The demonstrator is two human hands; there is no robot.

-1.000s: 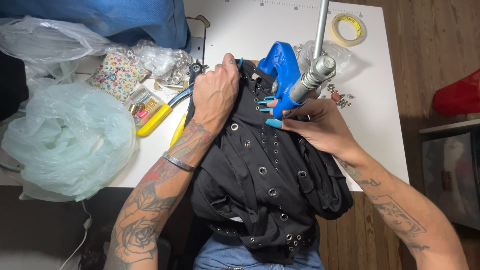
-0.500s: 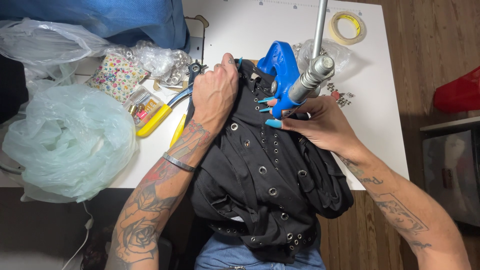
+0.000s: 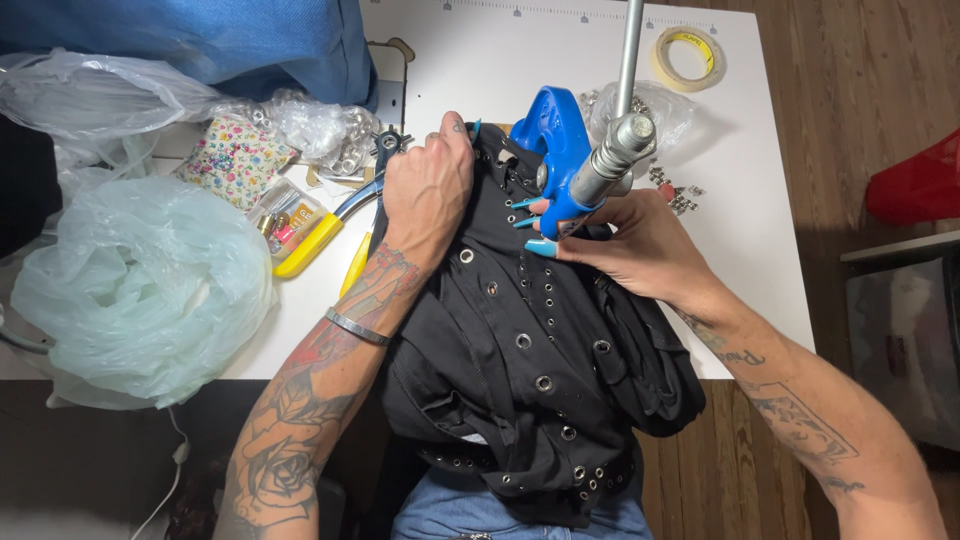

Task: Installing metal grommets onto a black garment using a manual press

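- The black eyelet-studded garment (image 3: 520, 340) lies over the near edge of the white tabletop (image 3: 760, 200), its lower part hanging off toward the person's lap and its upper part tucked under the blue hand press (image 3: 552, 140).
- The left hand (image 3: 428, 190) lies knuckles-up on the garment's upper left, fingers curled down and clenching the cloth to hold it flat.
- The right hand (image 3: 635, 245) rests on the cloth just beside the press base; its fingertips (image 3: 545, 247) pinch the fabric right at the die, under the metal lever (image 3: 615, 160).
- Risk, as I judge it: those fingertips sit very near the die, so a lever stroke could nip them; and if the left-hand grip slackens, the hanging weight could drag the cloth and set an eyelet off its mark.
- Containers: a clear bag (image 3: 320, 130) toward the far left holds silvery metal rings; another clear bag (image 3: 650, 105) behind the press holds small metal pieces, with a few loose studs (image 3: 675, 195) spilled beside it.
- A small clear box (image 3: 285, 215) with a yellow edge holds small items I cannot identify.
- A large pale green plastic bag (image 3: 140, 290) fills the left edge; its contents are hidden.
- A roll of tape (image 3: 690, 55) lies at the far right corner.
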